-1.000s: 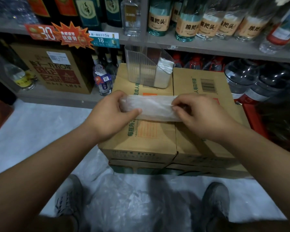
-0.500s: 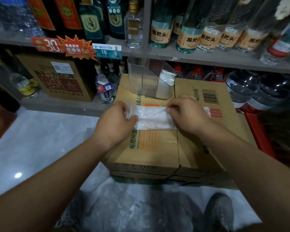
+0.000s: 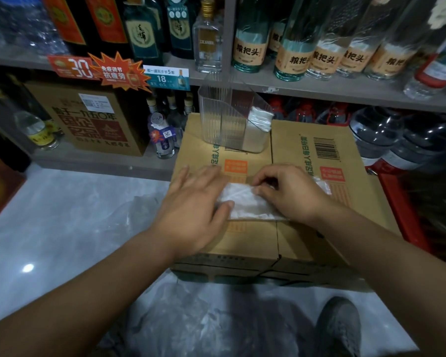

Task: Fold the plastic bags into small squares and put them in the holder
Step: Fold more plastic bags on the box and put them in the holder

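Pressing the crinkly folded bag [image 3: 245, 208], left fingers [image 3: 204, 179] lie straight; right fingers [image 3: 269, 176] pinch it.

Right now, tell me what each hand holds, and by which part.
The right hand pinches the folded plastic bag at its far edge, near the middle. The left hand holds nothing: it presses the bag's left end flat on the cardboard box.

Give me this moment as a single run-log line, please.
folding | left hand flat on plastic bag | right hand pinches its fold | on cardboard box | holder behind
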`<state>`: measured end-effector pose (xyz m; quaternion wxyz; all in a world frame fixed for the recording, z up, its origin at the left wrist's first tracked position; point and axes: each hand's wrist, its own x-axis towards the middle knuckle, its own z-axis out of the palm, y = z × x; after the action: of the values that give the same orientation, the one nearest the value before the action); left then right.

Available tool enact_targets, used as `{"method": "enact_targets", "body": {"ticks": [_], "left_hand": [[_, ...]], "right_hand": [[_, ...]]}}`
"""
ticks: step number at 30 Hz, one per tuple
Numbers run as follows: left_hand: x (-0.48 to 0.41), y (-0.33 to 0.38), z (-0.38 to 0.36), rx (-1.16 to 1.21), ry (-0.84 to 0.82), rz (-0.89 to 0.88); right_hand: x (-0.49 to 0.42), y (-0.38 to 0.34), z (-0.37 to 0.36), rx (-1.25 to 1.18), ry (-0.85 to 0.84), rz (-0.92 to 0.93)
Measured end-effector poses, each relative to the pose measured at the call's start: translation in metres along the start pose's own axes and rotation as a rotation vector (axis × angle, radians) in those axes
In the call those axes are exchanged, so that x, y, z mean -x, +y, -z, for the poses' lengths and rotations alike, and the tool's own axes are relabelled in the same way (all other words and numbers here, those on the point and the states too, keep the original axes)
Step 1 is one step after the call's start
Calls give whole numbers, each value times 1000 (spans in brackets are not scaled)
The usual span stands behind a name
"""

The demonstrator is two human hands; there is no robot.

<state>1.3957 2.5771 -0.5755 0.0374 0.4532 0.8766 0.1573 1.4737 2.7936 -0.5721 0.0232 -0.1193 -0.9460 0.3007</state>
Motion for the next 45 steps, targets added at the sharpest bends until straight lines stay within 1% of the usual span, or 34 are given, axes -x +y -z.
{"method": "enact_targets", "body": {"ticks": [2, 3, 5, 7, 9, 11, 13, 15, 18, 21, 24, 26, 27, 30, 31, 36, 38, 41, 43, 45], "left_hand": [[3, 1, -7, -54, -114, -17], [5, 1, -10, -83, -154, -11], [8, 0, -15, -119, -189, 5], [11, -1, -20, -126, -185, 16], [14, -1, -23, -124, -183, 21], [16, -1, -24, -148, -201, 21], [16, -1, -25, -180, -223, 21], [17, 0, -25, -196, -223, 23], [17, 0, -27, -210, -213, 27], [17, 0, -27, -220, -211, 21], [16, -1, -28, -209, -201, 17], [16, -2, -29, -189, -195, 16], [16, -3, -29, -184, -192, 15], [17, -3, -29, -157, -173, 14], [18, -4, -29, -134, -159, 12], [17, -8, -27, 65, -71, 23], [17, -10, -25, 137, 16, 17], [17, -11, -21, 59, 153, -93], [16, -12, -19, 24, 168, -106], [16, -11, -18, 14, 171, -82]], "right_hand": [[5, -2, 0, 46, 16, 0], [7, -2, 0, 106, 45, -14], [14, -6, -2, 272, 134, -32], [28, -18, -8, 339, 176, 14], [45, -31, -20, 374, 103, 71], [60, -39, -33, 400, -40, 105], [70, -36, -40, 381, -179, 91], [72, -28, -39, 411, -240, 92], [72, -13, -30, 488, -264, 92], [71, -1, -22, 528, -253, 91], [71, 9, -18, 513, -235, 86], [70, 10, -16, 471, -173, 100], [70, 10, -14, 430, -111, 128], [68, 8, -10, 342, 80, 283], [67, 7, -9, 335, 99, 307], [59, 8, -10, 332, 55, 327], [56, 7, -10, 328, 64, 319], [54, 5, -6, 301, 50, 299], [52, 4, -2, 279, 32, 278], [51, 3, 1, 261, 22, 256]]}}
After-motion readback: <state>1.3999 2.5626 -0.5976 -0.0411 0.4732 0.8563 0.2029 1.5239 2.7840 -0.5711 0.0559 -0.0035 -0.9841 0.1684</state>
